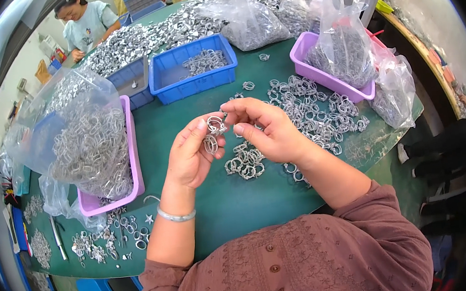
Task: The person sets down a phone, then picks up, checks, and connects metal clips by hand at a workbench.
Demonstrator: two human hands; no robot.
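Silvery metal rings [213, 133] are pinched between the thumb and fingers of my left hand [187, 149], held up over the green tabletop. Close beside them, my right hand [265, 126] has its thumb and index finger bent toward the rings. Its fingertips seem to meet a small piece at the top of them, too small to make out. Below my right hand lies a small heap of rings [246, 164]. A larger spread of similar rings [312, 111] reaches out to its right.
A blue bin [195, 87] with rings stands ahead. Pink basins hold bulging clear bags at left [135, 156] and right [333, 82]. Loose ring parts [93, 245] and a thin tool [58, 238] lie near left. A metal pile [142, 36] covers the far side, where a person [87, 24] sits.
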